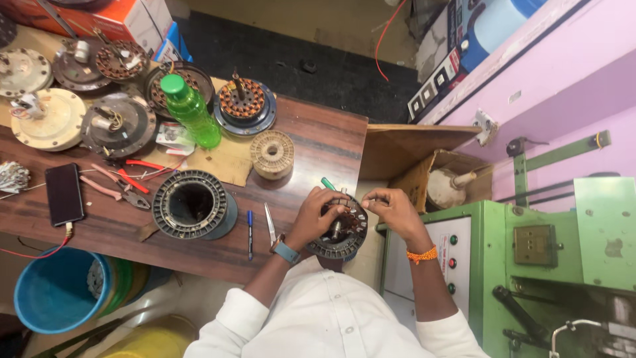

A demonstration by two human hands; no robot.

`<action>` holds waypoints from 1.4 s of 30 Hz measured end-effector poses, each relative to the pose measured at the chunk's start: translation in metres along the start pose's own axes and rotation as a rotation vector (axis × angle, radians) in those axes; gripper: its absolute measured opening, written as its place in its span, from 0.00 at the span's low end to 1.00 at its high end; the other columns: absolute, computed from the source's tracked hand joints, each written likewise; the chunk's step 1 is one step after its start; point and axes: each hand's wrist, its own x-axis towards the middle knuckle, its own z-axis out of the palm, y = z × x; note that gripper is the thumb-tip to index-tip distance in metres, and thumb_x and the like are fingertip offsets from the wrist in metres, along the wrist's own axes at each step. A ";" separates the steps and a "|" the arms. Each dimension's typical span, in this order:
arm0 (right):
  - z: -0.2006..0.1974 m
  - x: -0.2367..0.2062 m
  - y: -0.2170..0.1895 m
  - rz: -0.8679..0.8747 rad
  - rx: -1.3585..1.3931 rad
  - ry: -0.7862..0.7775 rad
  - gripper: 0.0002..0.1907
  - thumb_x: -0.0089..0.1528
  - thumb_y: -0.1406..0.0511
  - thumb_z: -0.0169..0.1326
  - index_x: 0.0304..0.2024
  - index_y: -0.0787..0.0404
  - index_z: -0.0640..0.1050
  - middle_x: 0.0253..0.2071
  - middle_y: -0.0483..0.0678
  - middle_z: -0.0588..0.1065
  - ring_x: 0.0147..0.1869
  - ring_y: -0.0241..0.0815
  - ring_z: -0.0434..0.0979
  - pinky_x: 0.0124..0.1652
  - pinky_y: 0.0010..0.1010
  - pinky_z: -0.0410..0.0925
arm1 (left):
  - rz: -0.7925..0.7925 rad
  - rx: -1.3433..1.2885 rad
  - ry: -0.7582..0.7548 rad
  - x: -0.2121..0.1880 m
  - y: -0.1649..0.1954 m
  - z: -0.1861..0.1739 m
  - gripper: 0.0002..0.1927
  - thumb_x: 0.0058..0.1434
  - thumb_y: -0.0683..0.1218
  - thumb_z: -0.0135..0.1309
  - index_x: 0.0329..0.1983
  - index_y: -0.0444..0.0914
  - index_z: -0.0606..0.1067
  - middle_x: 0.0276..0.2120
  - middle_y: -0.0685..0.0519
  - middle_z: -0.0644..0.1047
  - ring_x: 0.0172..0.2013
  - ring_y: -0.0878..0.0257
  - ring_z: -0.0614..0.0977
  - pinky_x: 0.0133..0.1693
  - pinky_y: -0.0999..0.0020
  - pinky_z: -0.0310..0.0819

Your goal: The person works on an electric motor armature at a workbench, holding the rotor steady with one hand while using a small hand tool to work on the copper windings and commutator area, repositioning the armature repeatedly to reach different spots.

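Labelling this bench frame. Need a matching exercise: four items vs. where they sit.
Items:
1. green bottle
2. phone
3. blue bucket
4. wound stator

Places:
A. below the table's near edge, at the far left
B. standing upright on the table among the motor parts
C. between the left hand and right hand
D. lying flat near the table's left end, cable plugged in

Pairs: 1-B, 2-D, 3-A, 4-C
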 end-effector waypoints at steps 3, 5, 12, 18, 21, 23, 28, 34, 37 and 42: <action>0.006 -0.014 -0.005 -0.190 -0.134 0.082 0.11 0.61 0.64 0.61 0.38 0.67 0.81 0.28 0.49 0.78 0.32 0.34 0.74 0.35 0.30 0.69 | 0.011 0.004 -0.006 0.006 -0.008 0.000 0.14 0.65 0.50 0.56 0.49 0.38 0.79 0.42 0.49 0.79 0.44 0.52 0.77 0.50 0.58 0.71; 0.013 -0.021 -0.005 -0.272 -0.211 0.148 0.11 0.61 0.63 0.61 0.40 0.66 0.81 0.30 0.52 0.78 0.29 0.38 0.76 0.33 0.32 0.69 | -0.005 0.013 -0.019 0.000 -0.014 0.004 0.15 0.66 0.51 0.56 0.50 0.37 0.79 0.42 0.47 0.77 0.44 0.51 0.77 0.50 0.58 0.71; 0.045 -0.050 -0.005 -0.440 -0.270 0.224 0.06 0.63 0.73 0.59 0.43 0.68 0.79 0.35 0.56 0.76 0.36 0.53 0.77 0.36 0.38 0.69 | -0.012 -0.025 -0.093 -0.011 -0.014 0.002 0.14 0.70 0.50 0.53 0.52 0.38 0.78 0.45 0.51 0.78 0.47 0.52 0.74 0.54 0.59 0.68; 0.063 -0.061 -0.011 -0.398 -0.293 0.298 0.05 0.62 0.73 0.60 0.41 0.67 0.79 0.34 0.56 0.75 0.34 0.53 0.77 0.35 0.39 0.68 | 0.006 -0.006 -0.140 -0.003 -0.001 -0.006 0.15 0.69 0.49 0.56 0.56 0.41 0.77 0.47 0.51 0.77 0.50 0.53 0.73 0.57 0.59 0.68; 0.061 -0.065 -0.008 -0.399 -0.283 0.257 0.06 0.61 0.72 0.62 0.40 0.66 0.80 0.33 0.55 0.75 0.33 0.51 0.76 0.35 0.38 0.68 | 0.116 0.024 -0.110 -0.010 -0.003 -0.010 0.20 0.60 0.46 0.63 0.57 0.45 0.78 0.57 0.50 0.71 0.53 0.53 0.71 0.59 0.59 0.69; 0.057 -0.068 -0.008 -0.453 -0.282 0.226 0.06 0.61 0.71 0.62 0.41 0.65 0.81 0.34 0.54 0.77 0.34 0.49 0.78 0.35 0.35 0.69 | 0.218 0.064 -0.058 -0.015 -0.003 -0.009 0.23 0.55 0.44 0.68 0.55 0.48 0.80 0.63 0.51 0.68 0.55 0.53 0.69 0.60 0.59 0.69; 0.053 -0.073 -0.017 -0.480 -0.271 0.147 0.07 0.61 0.69 0.63 0.40 0.66 0.81 0.35 0.54 0.77 0.34 0.47 0.78 0.34 0.33 0.70 | 0.377 0.115 0.088 -0.028 -0.004 0.002 0.18 0.52 0.42 0.71 0.45 0.50 0.83 0.64 0.55 0.67 0.59 0.55 0.68 0.61 0.60 0.68; 0.048 -0.054 -0.019 -0.485 -0.272 0.189 0.05 0.62 0.70 0.62 0.40 0.66 0.81 0.36 0.53 0.78 0.35 0.45 0.79 0.36 0.34 0.70 | 0.212 -0.008 0.228 -0.038 -0.007 0.019 0.10 0.56 0.41 0.70 0.37 0.40 0.80 0.63 0.51 0.66 0.57 0.58 0.71 0.59 0.61 0.72; 0.047 -0.033 -0.017 -0.474 -0.269 0.214 0.05 0.62 0.70 0.62 0.40 0.67 0.81 0.34 0.54 0.78 0.36 0.45 0.79 0.37 0.34 0.70 | 0.089 0.072 0.373 -0.042 0.000 0.031 0.08 0.55 0.39 0.65 0.34 0.37 0.77 0.63 0.49 0.67 0.56 0.56 0.71 0.59 0.60 0.72; 0.044 -0.005 -0.017 -0.303 -0.139 0.157 0.06 0.61 0.69 0.62 0.38 0.68 0.82 0.30 0.51 0.79 0.32 0.36 0.77 0.34 0.29 0.69 | 0.020 0.240 0.508 -0.039 0.013 0.042 0.09 0.51 0.40 0.65 0.30 0.38 0.75 0.62 0.50 0.69 0.57 0.51 0.69 0.58 0.58 0.68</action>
